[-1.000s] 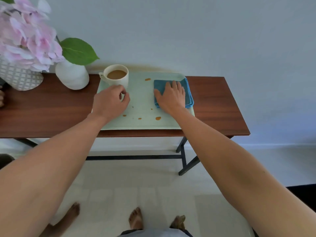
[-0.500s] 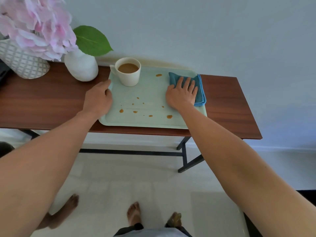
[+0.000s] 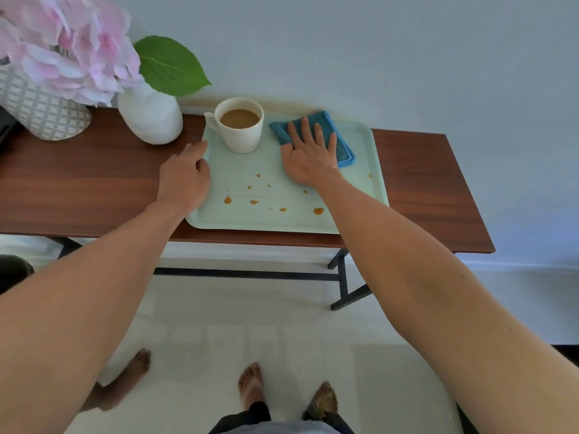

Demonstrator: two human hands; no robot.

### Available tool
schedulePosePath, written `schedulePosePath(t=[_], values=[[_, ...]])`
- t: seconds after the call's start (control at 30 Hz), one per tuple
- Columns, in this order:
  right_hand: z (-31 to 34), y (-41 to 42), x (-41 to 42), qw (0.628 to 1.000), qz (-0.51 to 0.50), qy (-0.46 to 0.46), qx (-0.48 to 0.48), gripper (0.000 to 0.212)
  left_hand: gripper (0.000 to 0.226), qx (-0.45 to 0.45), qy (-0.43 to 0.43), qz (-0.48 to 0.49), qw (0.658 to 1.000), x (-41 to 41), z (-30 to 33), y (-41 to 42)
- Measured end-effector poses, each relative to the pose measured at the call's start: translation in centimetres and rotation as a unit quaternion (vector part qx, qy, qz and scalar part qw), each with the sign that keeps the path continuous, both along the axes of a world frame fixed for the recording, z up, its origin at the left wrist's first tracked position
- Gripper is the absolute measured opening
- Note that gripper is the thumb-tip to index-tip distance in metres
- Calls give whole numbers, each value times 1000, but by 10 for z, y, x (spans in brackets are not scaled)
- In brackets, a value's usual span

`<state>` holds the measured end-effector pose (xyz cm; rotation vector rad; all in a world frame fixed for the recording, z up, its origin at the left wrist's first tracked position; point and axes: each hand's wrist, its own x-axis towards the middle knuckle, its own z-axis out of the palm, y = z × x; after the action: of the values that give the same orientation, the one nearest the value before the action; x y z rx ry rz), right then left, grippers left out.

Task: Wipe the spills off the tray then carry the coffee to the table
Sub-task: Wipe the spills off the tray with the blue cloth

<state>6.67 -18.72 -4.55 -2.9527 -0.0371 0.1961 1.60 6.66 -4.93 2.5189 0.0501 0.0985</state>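
A pale green tray [image 3: 360, 195] lies on a narrow wooden console table [image 3: 94, 189]. A white cup of milky coffee [image 3: 240, 125] stands at the tray's far left corner. Several brown coffee drops [image 3: 318, 211] dot the tray's near half. A folded blue cloth [image 3: 326, 133] lies at the tray's far middle, and my right hand [image 3: 308, 155] presses flat on it with fingers spread. My left hand [image 3: 185, 180] rests on the tray's left rim, fingers curled over the edge.
A round white vase [image 3: 150, 120] with a green leaf stands just left of the cup. A patterned pot [image 3: 40, 111] with pink flowers sits at the far left. The wall runs right behind the table. Another person's bare foot [image 3: 125, 380] is on the floor at the left.
My right hand has slid the blue cloth leftward from the tray's right edge toward the cup. My left hand left the cup's side and settled on the tray's left rim.
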Motion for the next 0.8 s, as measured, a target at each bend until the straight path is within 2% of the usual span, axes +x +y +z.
schedulePosePath(t=[0.23, 0.3, 0.37, 0.6, 0.7, 0.8], values=[[4, -17, -4, 988, 151, -1, 2, 62, 51, -1, -5, 4, 1000, 0, 0, 0], [3, -28, -10, 986, 168, 0, 2, 62, 52, 2, -1, 4, 1000, 0, -1, -1], [1, -42, -14, 990, 144, -3, -1, 61, 53, 4, 4, 7, 1000, 1, 0, -2], [2, -62, -16, 998, -62, 18, -15, 66, 52, 10, 8, 9, 1000, 0, 0, -1], [5, -35, -7, 997, -68, 25, -6, 66, 52, 9, 9, 4, 1000, 1, 0, 0], [6, -11, -3, 1000, -11, 21, -7, 66, 51, 17, 0, 5, 1000, 3, -1, 1]])
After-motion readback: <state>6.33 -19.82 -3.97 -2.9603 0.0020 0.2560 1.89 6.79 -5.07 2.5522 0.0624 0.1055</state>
